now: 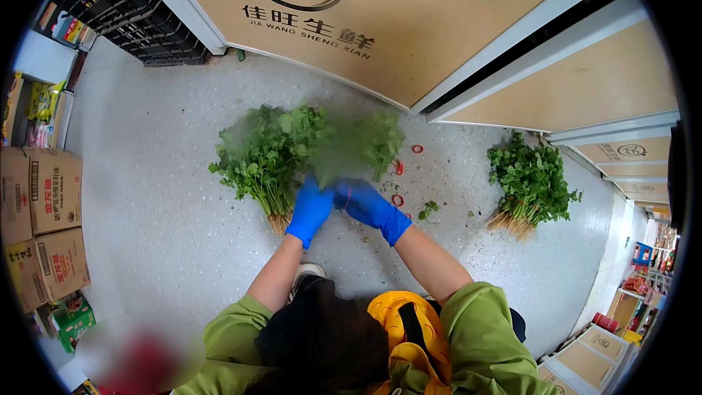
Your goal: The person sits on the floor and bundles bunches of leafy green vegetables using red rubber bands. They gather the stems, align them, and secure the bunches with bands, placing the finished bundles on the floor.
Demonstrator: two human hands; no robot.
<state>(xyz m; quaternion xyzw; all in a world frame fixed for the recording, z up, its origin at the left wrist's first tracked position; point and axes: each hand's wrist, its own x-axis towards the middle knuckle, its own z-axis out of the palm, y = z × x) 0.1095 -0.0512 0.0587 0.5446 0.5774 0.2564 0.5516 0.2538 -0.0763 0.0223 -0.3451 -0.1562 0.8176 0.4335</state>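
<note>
My blue-gloved left hand [311,208] grips the stem end of a bunch of leafy green herbs [378,142], which look like coriander; blur covers part of the bunch. Close beside it, my right hand [370,208], also in a blue glove, is curled inward. A thin red rubber band [349,198] shows at its fingers, partly blurred. Left of my hands, a larger pile of coriander [263,159] lies on the floor, its pale roots [280,223] pointing towards me. Loose red rubber bands [397,200] and a small coriander sprig [428,210] lie to the right of my right hand.
Another coriander bunch [529,181], with a red band, lies farther right on the speckled floor [164,219]. Wooden panels [417,27] bearing writing stand ahead. Black plastic crates [145,22] are at upper left, and cardboard boxes [57,192] line the left side.
</note>
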